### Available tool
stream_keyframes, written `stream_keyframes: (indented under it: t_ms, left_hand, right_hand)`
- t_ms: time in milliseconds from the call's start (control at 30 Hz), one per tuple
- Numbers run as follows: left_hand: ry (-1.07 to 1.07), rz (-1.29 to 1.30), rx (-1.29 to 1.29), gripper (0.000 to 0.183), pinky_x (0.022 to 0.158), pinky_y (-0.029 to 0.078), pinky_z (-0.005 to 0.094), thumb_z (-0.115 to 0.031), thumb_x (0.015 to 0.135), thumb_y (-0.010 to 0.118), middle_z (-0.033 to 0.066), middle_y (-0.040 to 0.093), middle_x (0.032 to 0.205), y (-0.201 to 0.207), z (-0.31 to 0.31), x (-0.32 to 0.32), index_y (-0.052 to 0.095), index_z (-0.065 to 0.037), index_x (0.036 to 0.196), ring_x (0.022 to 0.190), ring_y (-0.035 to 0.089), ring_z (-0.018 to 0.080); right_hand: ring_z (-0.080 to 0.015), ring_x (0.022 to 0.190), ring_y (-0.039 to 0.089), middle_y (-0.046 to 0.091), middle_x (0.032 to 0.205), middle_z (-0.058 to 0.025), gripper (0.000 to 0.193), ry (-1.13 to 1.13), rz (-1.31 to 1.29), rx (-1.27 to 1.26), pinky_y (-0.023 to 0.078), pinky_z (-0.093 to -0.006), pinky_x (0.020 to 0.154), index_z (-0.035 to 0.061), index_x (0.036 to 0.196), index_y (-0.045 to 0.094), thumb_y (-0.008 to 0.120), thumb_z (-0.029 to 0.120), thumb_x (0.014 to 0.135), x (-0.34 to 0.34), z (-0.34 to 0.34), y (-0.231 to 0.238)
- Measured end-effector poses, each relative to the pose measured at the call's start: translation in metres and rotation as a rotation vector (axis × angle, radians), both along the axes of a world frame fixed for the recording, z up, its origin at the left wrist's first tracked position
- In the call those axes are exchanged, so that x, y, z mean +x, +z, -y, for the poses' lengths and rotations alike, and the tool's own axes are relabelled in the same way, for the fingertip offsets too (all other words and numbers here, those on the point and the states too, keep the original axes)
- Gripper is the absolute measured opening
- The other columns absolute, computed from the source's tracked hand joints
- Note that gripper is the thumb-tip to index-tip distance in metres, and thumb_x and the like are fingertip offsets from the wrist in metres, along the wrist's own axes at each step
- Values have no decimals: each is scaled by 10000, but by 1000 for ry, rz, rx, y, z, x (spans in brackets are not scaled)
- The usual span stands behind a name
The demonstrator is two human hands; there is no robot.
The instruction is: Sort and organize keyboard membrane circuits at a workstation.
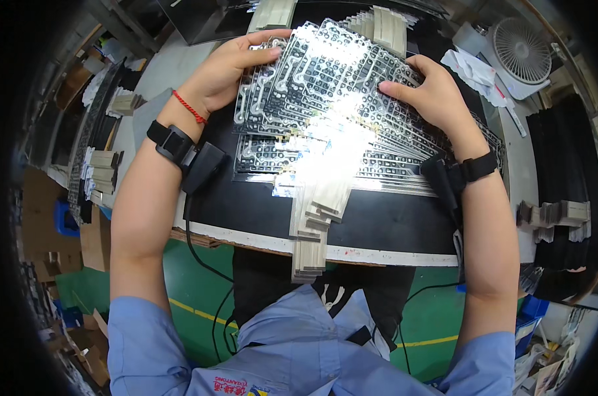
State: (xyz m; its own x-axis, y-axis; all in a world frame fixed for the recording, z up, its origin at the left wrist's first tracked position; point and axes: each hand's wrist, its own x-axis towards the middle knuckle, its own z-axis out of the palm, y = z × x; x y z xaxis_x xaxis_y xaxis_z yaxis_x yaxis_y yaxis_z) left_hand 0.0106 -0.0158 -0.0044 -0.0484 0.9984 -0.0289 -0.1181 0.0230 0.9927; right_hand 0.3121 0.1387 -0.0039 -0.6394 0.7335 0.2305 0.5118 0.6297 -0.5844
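Blue work shirt point(279, 360) nearest the camera, black trousers point(259, 277) under the counter's point(404, 247) near edge. Both forearms reach up over that edge, a strapped black device on each wrist, red cord point(189, 107) on the left one.

Fanned sheets point(352, 72), thin, black and silver with a dotted track pattern, are mid-counter toward the far side, over the black mat point(263, 208). Their pale tails point(325, 198) bunch toward the near edge; the lowest poke past it, above the trousers. Strong glare washes out the middle of the pattern.

Left hand point(228, 69): grip closed to sheet thickness at the far left corner, thumb on the top face, fingers round the back. Right hand point(437, 92): same kind of grip on the right side, thumb flat on the top face, most fingers hidden behind. Can't tell how many sheets each one has.

More patterned sheets point(259, 162) show just below the fanned ones, toward the near edge. Two more pale bundles at the counter's far edge, one left point(272, 14), one right point(386, 28). Far right corner: round fan point(521, 51), white crumpled paper point(472, 69) just beside it. Floor point(431, 317) green, yellow line.
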Motion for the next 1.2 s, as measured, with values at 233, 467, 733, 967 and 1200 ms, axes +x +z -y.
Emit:
stream_keyframes:
  t_ms: [233, 467, 733, 967, 1200]
  left_hand:
    - [42, -40, -35, 513, 877, 594, 265, -110, 969, 677, 126, 699, 1196, -4, 0, 2, 497, 57, 1419, 1017, 699, 130]
    - [17, -25, -3, 487, 896, 588, 275, -83, 979, 645, 113, 692, 1220, -1, 2, -3, 503, 33, 1430, 1025, 693, 133]
    - [77, 44, -35, 459, 871, 582, 247, -116, 967, 682, 96, 708, 1184, -4, -1, -1, 562, 0, 1395, 1001, 696, 115]
    - [79, 50, -51, 350, 863, 587, 266, -122, 1011, 617, 90, 712, 1167, -2, 0, -7, 591, 3, 1337, 1001, 699, 125]
    - [38, 111, -3, 440, 879, 599, 288, -125, 1014, 608, 119, 679, 1238, 2, 1, -2, 515, 14, 1421, 1022, 698, 132]
  right_hand:
    - [-286, 941, 701, 718, 1055, -214, 756, -15, 9, -14, 540, -369, 866, -73, 1154, 675, 904, 478, 689, 9, -12, -4]
    - [-295, 991, 697, 713, 1100, -220, 777, -40, 14, -40, 533, -373, 897, -58, 1198, 664, 891, 492, 699, 11, -16, -4]
    - [-278, 963, 701, 718, 1082, -206, 781, -49, 9, -26, 536, -362, 881, -51, 1195, 662, 884, 513, 703, 17, -23, -10]
    - [-218, 879, 693, 726, 1009, -163, 708, -39, -51, -82, 537, -339, 823, -37, 1155, 665, 896, 464, 713, 21, -25, -4]
    - [-227, 902, 702, 728, 1009, -161, 712, -57, -43, -54, 540, -343, 831, -35, 1161, 663, 891, 471, 715, 23, -31, -7]
